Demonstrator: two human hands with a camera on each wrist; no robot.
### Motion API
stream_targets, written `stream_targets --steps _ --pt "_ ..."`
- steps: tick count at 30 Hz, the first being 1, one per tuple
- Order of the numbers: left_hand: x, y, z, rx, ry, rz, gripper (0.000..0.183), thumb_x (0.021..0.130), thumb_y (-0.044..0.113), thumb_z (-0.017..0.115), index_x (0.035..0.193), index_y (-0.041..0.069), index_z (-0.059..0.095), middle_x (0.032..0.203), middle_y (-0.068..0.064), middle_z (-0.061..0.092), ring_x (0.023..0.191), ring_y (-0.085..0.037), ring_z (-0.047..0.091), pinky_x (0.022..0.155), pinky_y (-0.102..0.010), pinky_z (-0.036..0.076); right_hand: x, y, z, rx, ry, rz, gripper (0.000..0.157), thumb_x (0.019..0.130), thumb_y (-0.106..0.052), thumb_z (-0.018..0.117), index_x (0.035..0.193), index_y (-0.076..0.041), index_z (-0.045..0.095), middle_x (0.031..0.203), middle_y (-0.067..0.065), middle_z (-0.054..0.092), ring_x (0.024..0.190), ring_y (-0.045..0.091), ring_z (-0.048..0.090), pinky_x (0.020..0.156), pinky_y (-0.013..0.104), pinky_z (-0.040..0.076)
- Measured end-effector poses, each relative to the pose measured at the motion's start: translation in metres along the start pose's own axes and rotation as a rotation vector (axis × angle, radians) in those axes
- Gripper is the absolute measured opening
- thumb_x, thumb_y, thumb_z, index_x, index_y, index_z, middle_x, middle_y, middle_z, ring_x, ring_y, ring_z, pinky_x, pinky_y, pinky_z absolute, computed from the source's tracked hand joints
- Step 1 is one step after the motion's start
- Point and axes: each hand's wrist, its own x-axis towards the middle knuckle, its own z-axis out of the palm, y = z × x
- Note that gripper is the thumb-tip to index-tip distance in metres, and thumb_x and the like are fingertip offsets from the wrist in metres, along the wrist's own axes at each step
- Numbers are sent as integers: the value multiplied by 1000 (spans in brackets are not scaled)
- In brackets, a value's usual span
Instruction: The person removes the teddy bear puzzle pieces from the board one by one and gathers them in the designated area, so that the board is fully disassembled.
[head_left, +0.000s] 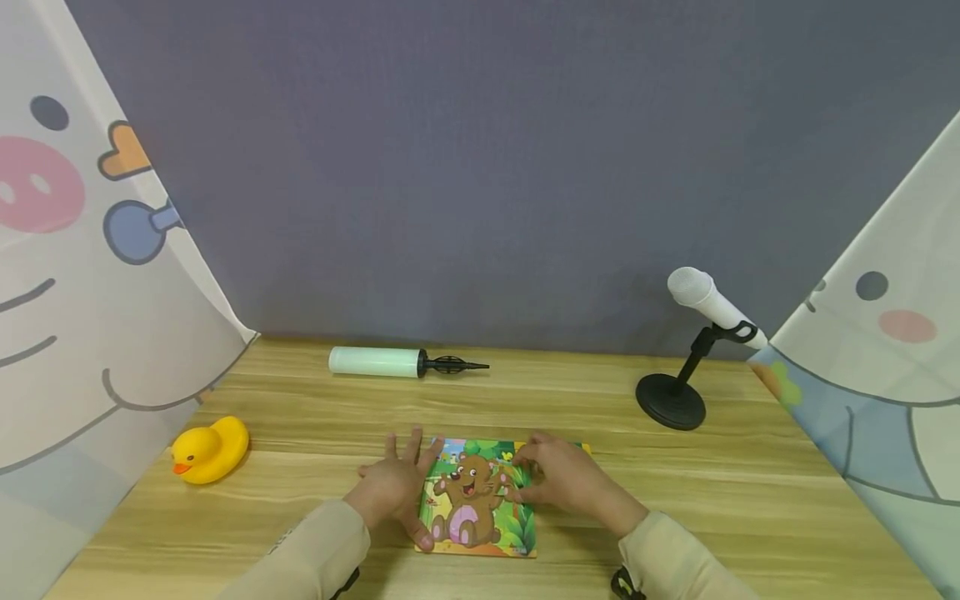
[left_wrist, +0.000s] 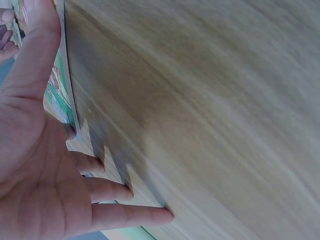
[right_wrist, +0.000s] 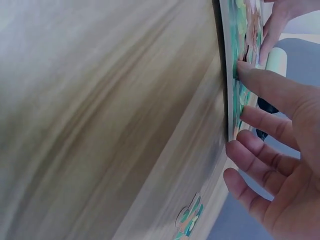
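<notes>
A jigsaw puzzle (head_left: 468, 508) with a brown bear on a green garden lies flat on the wooden table. My left hand (head_left: 397, 483) is spread at its left side, thumb along the board's lower left and the other fingers reaching over the table. At the puzzle's right part is my right hand (head_left: 562, 475). In the right wrist view its thumb (right_wrist: 250, 75) and index finger (right_wrist: 255, 117) touch the printed surface, apart from each other, while the other fingers bend loosely near the edge. A loose puzzle piece (right_wrist: 190, 217) lies on the table beyond the board.
Behind the puzzle lies a pale green hand pump (head_left: 378, 362) with a black nozzle. A yellow rubber duck (head_left: 212, 450) sits at the left. At the back right, a white microphone (head_left: 708, 302) leans in a black stand (head_left: 671, 402). A grey partition (head_left: 480, 175) closes the back.
</notes>
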Motion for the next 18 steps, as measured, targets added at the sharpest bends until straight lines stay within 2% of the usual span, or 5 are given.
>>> stream_targets --steps 4,8,10,15,18 --pt "0 0 0 5 3 9 135 53 47 93 162 11 21 165 -27 16 145 -61 18 91 -81 40 -3 3 -4 -30 28 -2 41 79 -32 88 111 -10 75 104 -1 63 85 15 62 73 36 55" --pt "-1 1 -1 4 2 11 135 53 47 93 162 11 21 165 -27 15 145 -61 18 91 -81 40 -10 11 -11 -36 46 0 41 79 -29 88 113 -10 73 109 3 65 95 26 67 79 46 57" --pt "-1 1 -1 -1 0 9 136 53 47 93 162 11 21 165 -27 15 145 -61 17 91 -81 40 -14 17 -14 -16 49 1 41 80 -28 87 115 -11 73 108 3 65 94 26 67 77 44 57" --pt "-2 1 -1 -15 4 5 135 53 45 94 161 11 21 165 -27 15 145 -61 17 91 -82 39 -28 30 -22 27 58 13 43 83 -30 86 120 -13 73 103 -2 62 85 17 62 66 30 52" --pt "-2 0 -1 -17 9 10 135 53 45 94 161 11 22 165 -28 15 144 -61 17 91 -82 39 -36 38 -29 30 70 23 44 83 -30 85 121 -14 73 102 -3 61 82 14 59 63 27 49"
